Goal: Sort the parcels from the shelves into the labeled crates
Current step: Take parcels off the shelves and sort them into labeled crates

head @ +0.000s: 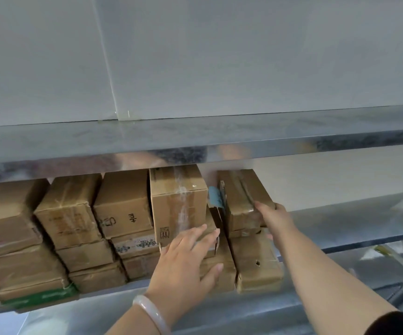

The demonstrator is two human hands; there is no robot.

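Left hand presses lower parcel; right hand grips upper parcel.

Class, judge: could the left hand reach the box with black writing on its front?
Probably yes: the written-on box faces out uncovered, right beside the tall box where the left hand rests.

Brown cardboard parcels, grey metal shelf, pale bangle

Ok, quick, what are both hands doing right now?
Left hand: open, flat against the tall box.
Right hand: gripping the top right box.
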